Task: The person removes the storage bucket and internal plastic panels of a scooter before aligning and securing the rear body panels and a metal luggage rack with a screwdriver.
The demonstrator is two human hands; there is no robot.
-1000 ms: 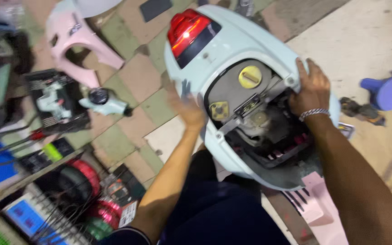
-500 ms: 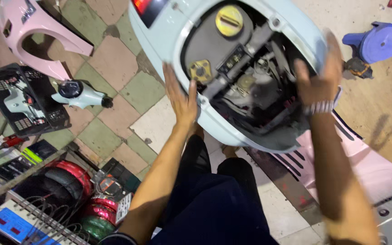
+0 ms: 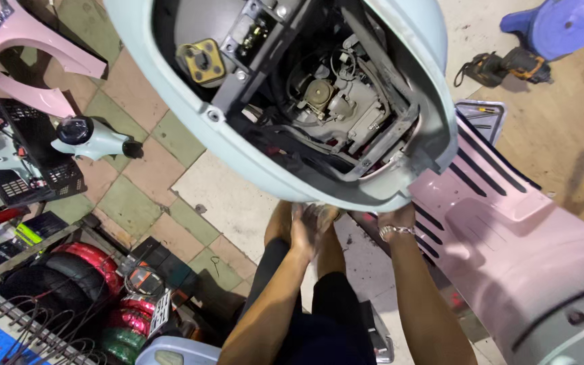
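Hands meet the lower edge of a pale blue scooter body shell [image 3: 170, 108], which fills the upper middle of the view with its open underside facing the camera. Inside the shell sit a grey engine block [image 3: 346, 101], a dark frame bar and a yellow square fitting [image 3: 202, 62]. The left hand [image 3: 309, 226] presses against the shell's rim from below, fingers spread upward; whether its grip closes on the edge I cannot tell. The right hand [image 3: 395, 217], with a metal bracelet [image 3: 396, 231] at the wrist, disappears under the same rim, its grip hidden. To the right, touching the shell, lies a pink scooter panel [image 3: 508, 236] with dark stripes. On the tiled floor [image 3: 224, 196] at left rest a black crate [image 3: 18, 172] and a pale blue handlebar piece [image 3: 92, 140]. A cordless drill [image 3: 501, 66] lies beyond on the right.
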